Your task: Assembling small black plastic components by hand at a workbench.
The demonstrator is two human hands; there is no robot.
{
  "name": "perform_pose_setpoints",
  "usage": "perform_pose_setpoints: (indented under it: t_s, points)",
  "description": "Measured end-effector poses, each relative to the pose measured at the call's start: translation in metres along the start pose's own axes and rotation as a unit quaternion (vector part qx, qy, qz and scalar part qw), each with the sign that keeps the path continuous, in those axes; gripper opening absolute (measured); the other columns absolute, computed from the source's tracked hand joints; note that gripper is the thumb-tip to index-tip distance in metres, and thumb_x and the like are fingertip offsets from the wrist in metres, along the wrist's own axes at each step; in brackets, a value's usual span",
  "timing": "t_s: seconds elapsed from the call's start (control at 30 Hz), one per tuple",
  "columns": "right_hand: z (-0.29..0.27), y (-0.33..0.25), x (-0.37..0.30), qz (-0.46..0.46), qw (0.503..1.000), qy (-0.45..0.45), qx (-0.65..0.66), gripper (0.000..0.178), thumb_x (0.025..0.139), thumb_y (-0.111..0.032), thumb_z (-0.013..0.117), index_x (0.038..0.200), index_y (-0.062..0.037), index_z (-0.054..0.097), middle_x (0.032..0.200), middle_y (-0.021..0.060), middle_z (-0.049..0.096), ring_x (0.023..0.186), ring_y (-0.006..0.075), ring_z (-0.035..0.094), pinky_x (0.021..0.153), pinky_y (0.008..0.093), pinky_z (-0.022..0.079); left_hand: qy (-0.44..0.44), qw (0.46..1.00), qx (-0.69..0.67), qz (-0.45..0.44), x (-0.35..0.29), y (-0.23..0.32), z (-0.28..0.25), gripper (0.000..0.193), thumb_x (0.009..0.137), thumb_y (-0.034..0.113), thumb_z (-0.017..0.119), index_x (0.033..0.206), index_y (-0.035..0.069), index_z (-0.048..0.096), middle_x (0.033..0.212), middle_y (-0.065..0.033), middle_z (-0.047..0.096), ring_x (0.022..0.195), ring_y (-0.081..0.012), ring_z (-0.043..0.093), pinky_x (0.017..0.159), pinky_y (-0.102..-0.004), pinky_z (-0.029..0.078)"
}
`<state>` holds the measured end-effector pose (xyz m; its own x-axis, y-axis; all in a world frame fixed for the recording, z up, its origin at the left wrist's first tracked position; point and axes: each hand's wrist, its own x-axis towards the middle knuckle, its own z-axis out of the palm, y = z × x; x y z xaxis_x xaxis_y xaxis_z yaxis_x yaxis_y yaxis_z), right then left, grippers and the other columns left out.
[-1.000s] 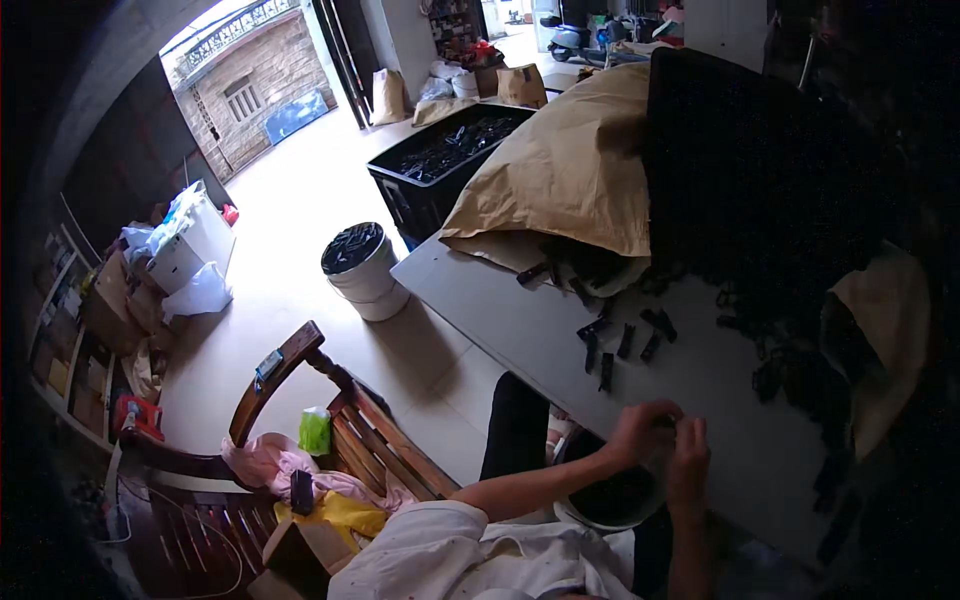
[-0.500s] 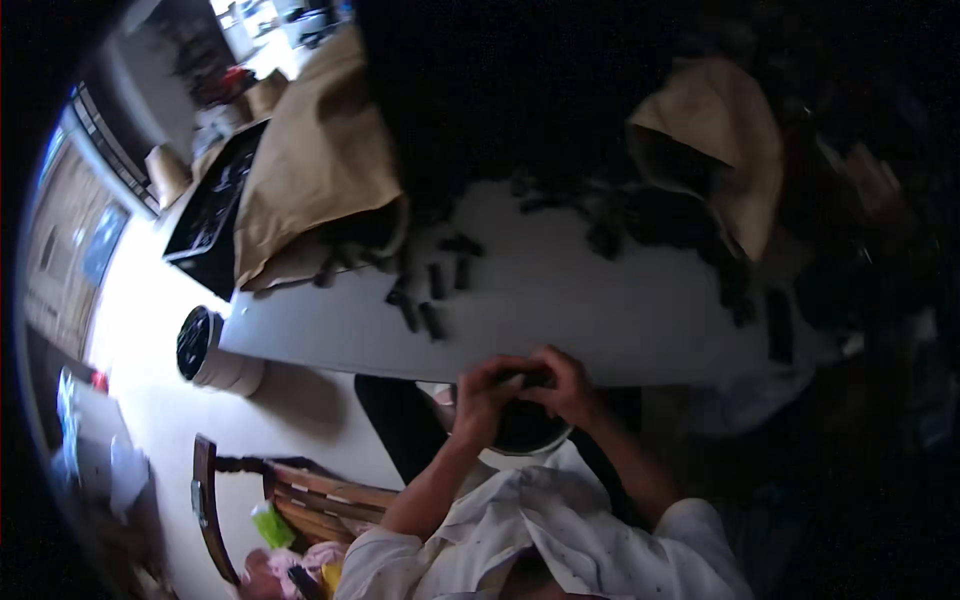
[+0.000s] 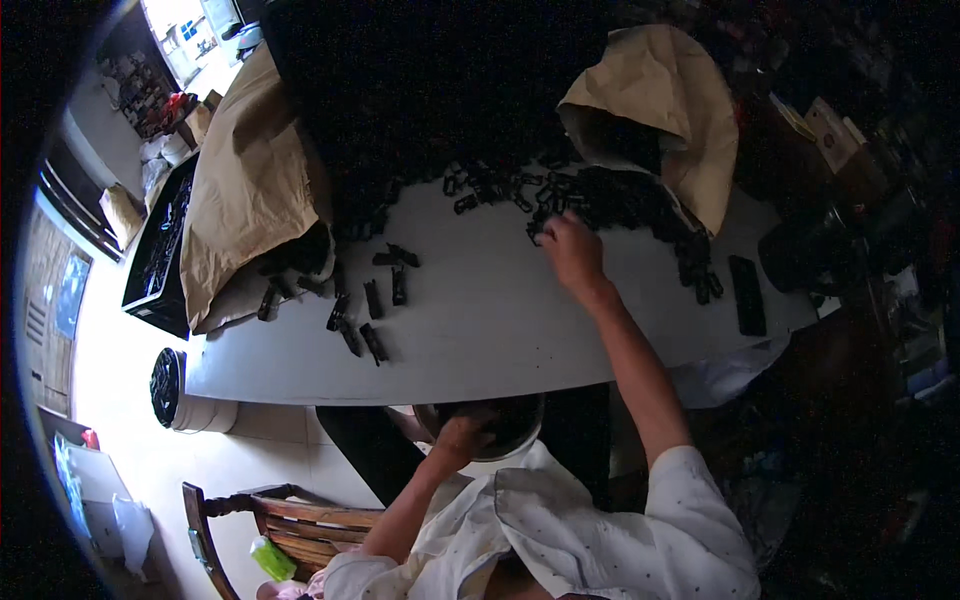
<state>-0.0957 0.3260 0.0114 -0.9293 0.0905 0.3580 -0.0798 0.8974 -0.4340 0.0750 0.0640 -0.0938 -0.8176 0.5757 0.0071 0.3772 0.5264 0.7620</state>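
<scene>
The right hand (image 3: 574, 258) has its fingertips bent at the near edge of the heaped black parts (image 3: 560, 188) (blur hides whether one is gripped), while the left hand (image 3: 462, 440) dips its fingers, their closure too shaded to tell, into the bucket (image 3: 520, 447). The parts look light, stiff and somewhat slippery, best pinched across their narrow sides. Beyond the right fingers gapes a bag (image 3: 700, 110); loose parts lie leftward on the table (image 3: 470, 330).
</scene>
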Motion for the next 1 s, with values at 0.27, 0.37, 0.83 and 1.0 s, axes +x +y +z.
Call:
perform_pose_setpoints:
  t_s: [0.27, 0.37, 0.83, 1.0]
  points:
    - [0.051, -0.010, -0.010, -0.092, 0.988, 0.037, -0.119, 0.013, 0.072, -0.006, 0.061, 0.077, 0.0003, 0.052, 0.082, 0.0142, 0.049, 0.072, 0.0306, 0.053, 0.061, 0.0435, 0.046, -0.040, 0.978, -0.201, 0.037, 0.044, 0.049, -0.055, 0.022, 0.073, 0.001, 0.060, 0.094, 0.006, 0.064, 0.084, -0.0124, 0.065, 0.076, -0.0264, 0.063, 0.069, -0.0318, 0.049]
    - [0.047, -0.009, -0.038, -0.193, 0.978, 0.039, -0.074, 0.015, 0.069, -0.005, 0.062, 0.080, -0.0027, 0.052, 0.082, 0.0120, 0.047, 0.074, 0.0286, 0.051, 0.059, 0.0415, 0.046, 0.051, 0.959, -0.279, -0.007, 0.074, 0.054, -0.073, 0.015, 0.074, 0.000, 0.058, 0.087, 0.003, 0.065, 0.081, -0.0139, 0.064, 0.075, -0.0256, 0.063, 0.067, -0.0318, 0.049]
    - [0.018, 0.049, 0.006, -0.032, 0.996, 0.071, -0.050, 0.021, 0.083, -0.004, 0.049, 0.104, -0.0032, 0.048, 0.098, 0.0165, 0.050, 0.082, 0.0348, 0.054, 0.067, 0.0425, 0.046, 0.185, 0.980, 0.008, 0.069, 0.242, 0.056, -0.054, 0.025, 0.074, 0.000, 0.049, 0.096, 0.004, 0.060, 0.078, -0.0198, 0.059, 0.071, -0.0360, 0.057, 0.062, -0.0419, 0.045]
    - [0.031, 0.057, 0.014, 0.280, 0.911, 0.039, 0.301, 0.037, 0.083, 0.002, 0.046, 0.119, -0.0061, 0.046, 0.119, 0.0163, 0.048, 0.109, 0.0322, 0.048, 0.084, 0.0406, 0.043, 0.139, 0.988, 0.030, 0.058, 0.266, 0.083, -0.038, 0.026, 0.067, 0.002, 0.055, 0.092, 0.004, 0.058, 0.090, -0.0199, 0.057, 0.083, -0.0370, 0.055, 0.068, -0.0433, 0.046]
